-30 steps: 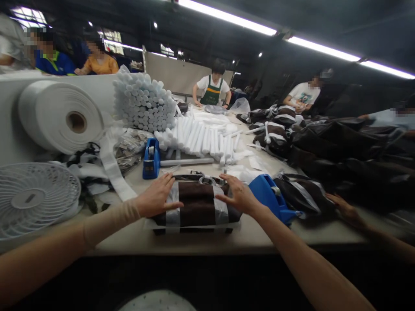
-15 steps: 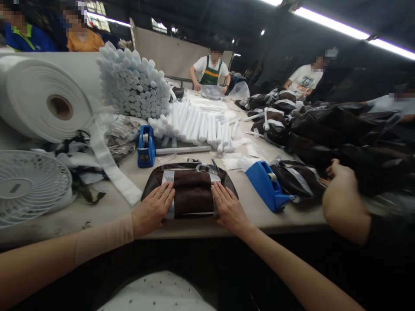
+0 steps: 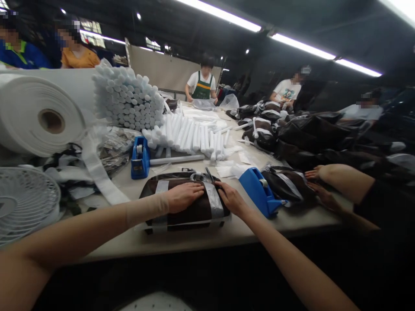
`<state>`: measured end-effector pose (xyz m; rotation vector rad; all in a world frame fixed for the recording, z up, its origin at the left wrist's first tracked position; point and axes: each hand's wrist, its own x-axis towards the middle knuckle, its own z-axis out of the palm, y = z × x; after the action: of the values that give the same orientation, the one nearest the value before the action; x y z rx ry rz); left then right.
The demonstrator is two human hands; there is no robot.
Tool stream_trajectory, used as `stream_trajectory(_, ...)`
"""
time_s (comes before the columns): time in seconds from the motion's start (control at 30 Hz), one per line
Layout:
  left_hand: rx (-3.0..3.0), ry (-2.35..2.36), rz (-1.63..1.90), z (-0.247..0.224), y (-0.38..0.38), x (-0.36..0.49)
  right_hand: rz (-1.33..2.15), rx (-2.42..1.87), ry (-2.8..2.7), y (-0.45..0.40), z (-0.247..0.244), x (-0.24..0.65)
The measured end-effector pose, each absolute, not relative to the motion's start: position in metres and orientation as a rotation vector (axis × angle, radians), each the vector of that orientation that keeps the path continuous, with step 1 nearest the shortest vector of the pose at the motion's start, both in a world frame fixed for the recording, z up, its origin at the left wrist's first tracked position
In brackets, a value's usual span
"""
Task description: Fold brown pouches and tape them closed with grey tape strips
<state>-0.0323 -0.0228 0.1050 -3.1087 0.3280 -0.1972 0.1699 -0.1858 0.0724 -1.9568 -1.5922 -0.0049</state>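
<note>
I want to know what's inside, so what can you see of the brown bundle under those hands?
The brown fabric bundle lies flat on the pale table. It looks soft and rounded, with shiny grey bands across it and a thin white strip along its near side. The left hand and right hand rest on top. Its inside is hidden.

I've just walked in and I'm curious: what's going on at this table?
One person has both hands on a brown bundle wrapped with grey bands: the left hand lies flat on top, the right hand at a band. A blue tape dispenser sits beside it. Another person's hands reach toward a similar bundle to the right.
</note>
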Motion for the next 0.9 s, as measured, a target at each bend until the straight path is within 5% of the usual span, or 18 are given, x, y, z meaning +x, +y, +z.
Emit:
stream_trajectory(0.37, -3.209, -0.155, 0.155, 0.068, -0.002, -0.013, 0.287, -2.435, -1.735, -0.185, 0.061, 0.168)
stream_trajectory(0.67, -3.165, -0.038, -0.133, 0.075, -0.007, -0.013, -0.104, -2.26, -1.804, -0.175, 0.054, 0.186)
stream_trajectory(0.9, -3.495, -0.014, 0.096, 0.095, 0.01, -0.012, 0.057, -2.249, -1.848, -0.172, 0.039, 0.204)
